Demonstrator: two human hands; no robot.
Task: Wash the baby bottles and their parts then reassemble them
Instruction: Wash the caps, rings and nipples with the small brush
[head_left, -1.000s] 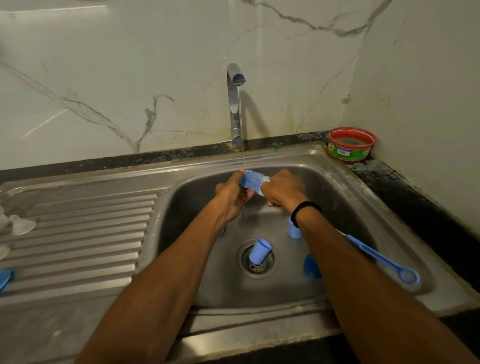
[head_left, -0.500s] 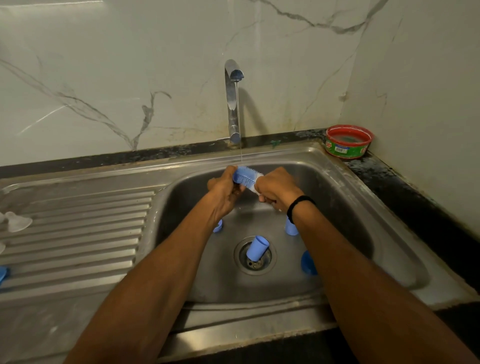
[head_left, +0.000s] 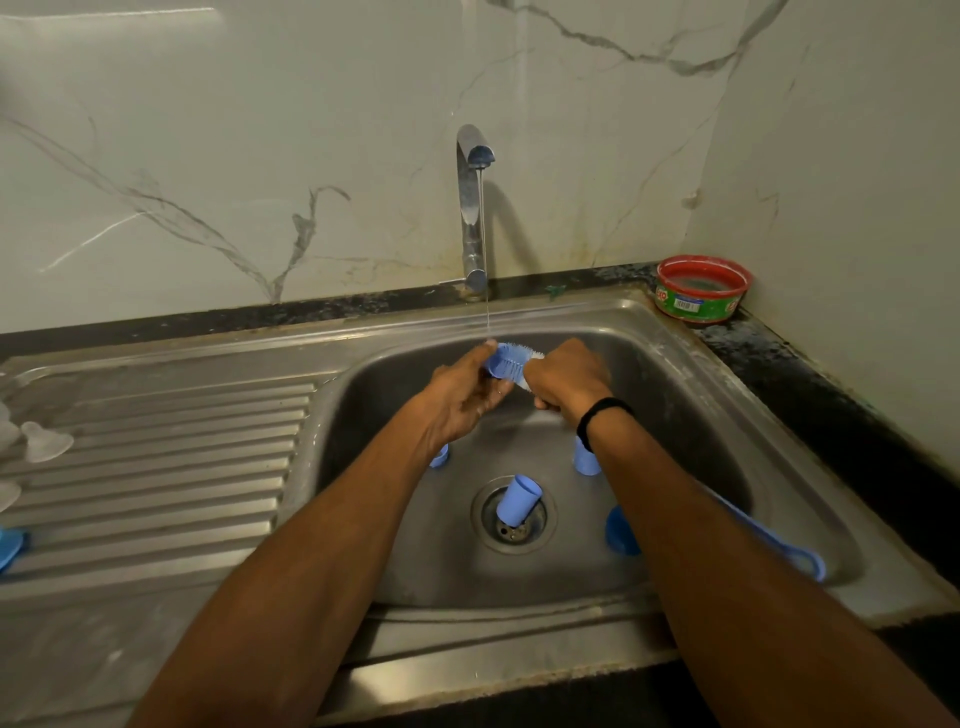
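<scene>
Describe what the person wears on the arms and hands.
The left hand and right hand are bare, with no gloves. Both forearms are bare too, with no sleeves in view. A thin black band circles the right wrist. No watch shows.

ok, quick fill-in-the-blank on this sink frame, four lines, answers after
1. The left hand and right hand hold a blue ____ under the tap.
2. A blue cup lies tilted over the ____ of the sink.
3. The black band sits on the ____ wrist.
4. The tub on the counter has a ____ rim.

Missing words: brush; drain; right; red.
</scene>
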